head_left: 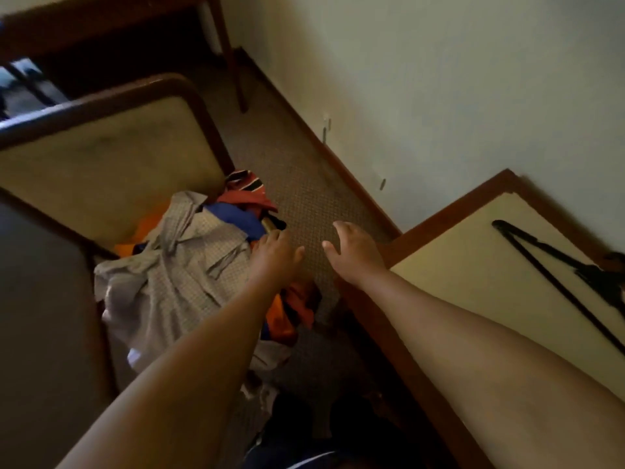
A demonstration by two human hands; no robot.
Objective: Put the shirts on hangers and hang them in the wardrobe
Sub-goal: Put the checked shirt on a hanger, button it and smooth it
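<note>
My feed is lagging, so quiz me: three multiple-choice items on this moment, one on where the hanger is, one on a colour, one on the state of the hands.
1. Where does the black hanger lie?
A. on the cream table at the right
B. on the chair seat
C. on the carpet

2. What colour is the shirt on top of the pile?
A. bright green
B. grey checked
C. pink

3. What are the hands doing?
A. both grip the hanger
B. the right hand holds a shirt up
C. both reach out open, holding nothing

Answers: 1 A, the hanger rests flat on the table top. 2 B, the grey checked shirt covers the pile. 3 C, the left hand is at the pile's edge and the right hand is over the carpet, fingers spread.
</note>
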